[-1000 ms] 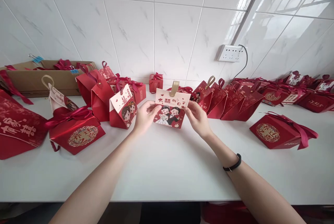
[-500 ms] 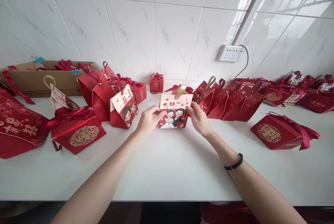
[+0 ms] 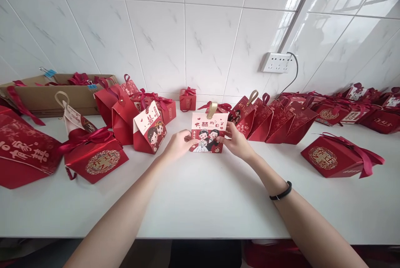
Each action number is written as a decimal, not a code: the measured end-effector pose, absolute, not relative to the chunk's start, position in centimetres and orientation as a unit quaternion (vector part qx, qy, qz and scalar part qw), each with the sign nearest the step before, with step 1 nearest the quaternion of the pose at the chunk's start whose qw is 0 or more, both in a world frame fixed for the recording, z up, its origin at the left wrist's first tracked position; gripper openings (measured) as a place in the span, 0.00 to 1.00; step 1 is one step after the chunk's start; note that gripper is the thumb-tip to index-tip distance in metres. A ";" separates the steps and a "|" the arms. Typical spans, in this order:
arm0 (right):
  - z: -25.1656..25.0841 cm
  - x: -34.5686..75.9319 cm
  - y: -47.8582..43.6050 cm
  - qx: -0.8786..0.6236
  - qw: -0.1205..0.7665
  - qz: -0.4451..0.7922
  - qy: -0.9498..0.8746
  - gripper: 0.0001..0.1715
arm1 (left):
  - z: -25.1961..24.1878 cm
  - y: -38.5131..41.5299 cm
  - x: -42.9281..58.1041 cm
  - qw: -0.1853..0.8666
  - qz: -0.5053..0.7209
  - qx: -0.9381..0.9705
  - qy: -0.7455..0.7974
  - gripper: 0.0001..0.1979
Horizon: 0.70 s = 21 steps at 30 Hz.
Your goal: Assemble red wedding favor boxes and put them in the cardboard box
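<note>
Left hand point(image 3: 178, 145) and right hand point(image 3: 236, 141) pinch a red-and-pink rectangular paper box point(image 3: 207, 134) between them. Likely positioning it; the next move needs even pressure.

A white table point(image 3: 200, 201) bears a cardboard carton point(image 3: 65, 102) at rear left and red boxes point(image 3: 104, 162), some beribboned, on both sides
</note>
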State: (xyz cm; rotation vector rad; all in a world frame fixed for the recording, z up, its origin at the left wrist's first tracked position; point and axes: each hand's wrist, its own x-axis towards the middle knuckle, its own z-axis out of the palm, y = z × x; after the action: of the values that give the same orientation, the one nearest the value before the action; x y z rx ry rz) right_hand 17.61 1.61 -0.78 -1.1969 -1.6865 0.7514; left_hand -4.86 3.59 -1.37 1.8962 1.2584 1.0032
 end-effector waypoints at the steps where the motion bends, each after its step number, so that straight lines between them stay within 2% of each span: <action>1: -0.7 17.6 1.6 -0.489 0.454 0.300 -0.682 0.24 | -1.6 3.6 -4.8 0.310 0.387 0.720 0.485 0.13; 8: -0.2 17.8 1.4 -0.497 0.449 0.295 -0.681 0.24 | -1.2 3.7 -5.0 0.289 0.401 0.735 0.464 0.12; 12: -0.4 17.8 1.5 -0.485 0.446 0.315 -0.684 0.25 | -1.0 3.8 -5.2 0.318 0.406 0.743 0.426 0.24; 14: -0.5 17.7 1.5 -0.477 0.445 0.326 -0.685 0.25 | -1.1 3.8 -5.4 0.361 0.386 0.748 0.401 0.27; 17: -0.5 17.6 1.4 -0.467 0.444 0.337 -0.687 0.24 | -1.3 3.7 -5.6 0.393 0.363 0.751 0.386 0.26; 21: -0.4 17.5 1.3 -0.460 0.444 0.344 -0.688 0.24 | -1.3 3.7 -5.5 0.373 0.365 0.757 0.394 0.22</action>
State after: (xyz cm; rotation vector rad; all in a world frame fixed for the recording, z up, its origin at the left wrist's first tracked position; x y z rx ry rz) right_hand 17.49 1.31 -0.43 -1.1405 -1.7059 0.8538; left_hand -5.47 3.73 -1.30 1.9383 1.0091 0.9356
